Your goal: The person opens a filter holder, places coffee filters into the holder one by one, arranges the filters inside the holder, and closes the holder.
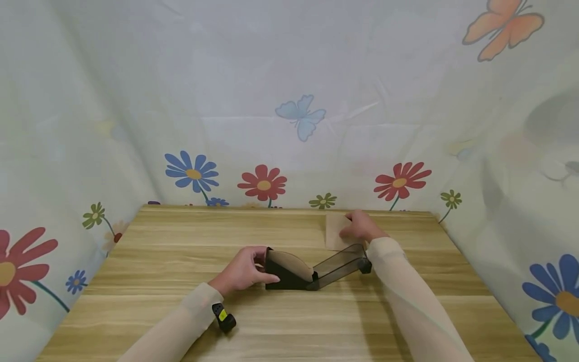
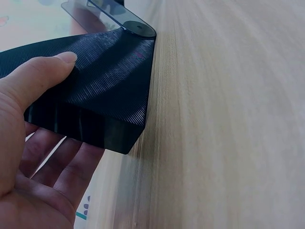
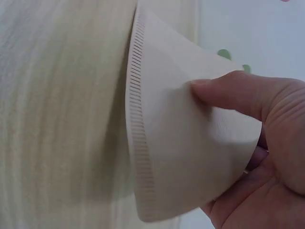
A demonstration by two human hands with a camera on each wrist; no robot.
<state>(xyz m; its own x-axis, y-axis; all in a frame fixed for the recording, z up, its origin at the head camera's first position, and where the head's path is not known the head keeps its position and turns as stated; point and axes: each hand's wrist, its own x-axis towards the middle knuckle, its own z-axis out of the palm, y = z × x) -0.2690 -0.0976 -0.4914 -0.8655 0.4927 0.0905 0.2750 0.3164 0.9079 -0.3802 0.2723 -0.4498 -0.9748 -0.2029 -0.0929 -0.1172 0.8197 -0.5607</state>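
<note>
My left hand (image 1: 242, 270) grips a black filter holder (image 1: 286, 279) from its left side. In the left wrist view, the thumb lies on the holder's ribbed face (image 2: 102, 78) and the other fingers reach under its far side. Brown paper filters (image 1: 289, 262) stand inside the holder. Its smoky see-through lid (image 1: 339, 265) is swung out to the right on a hinge. Farther back, my right hand (image 1: 362, 226) pinches a coffee filter (image 3: 176, 133) between the thumb and the fingers behind it. A crimped seam runs along one edge of that filter.
The wood-grain table (image 1: 181, 231) ends at a back edge against a white curtain (image 1: 226, 75) printed with flowers and butterflies. A black strap with a yellow mark (image 1: 223, 317) sits at my left wrist. My right forearm (image 1: 411, 296) passes just right of the lid.
</note>
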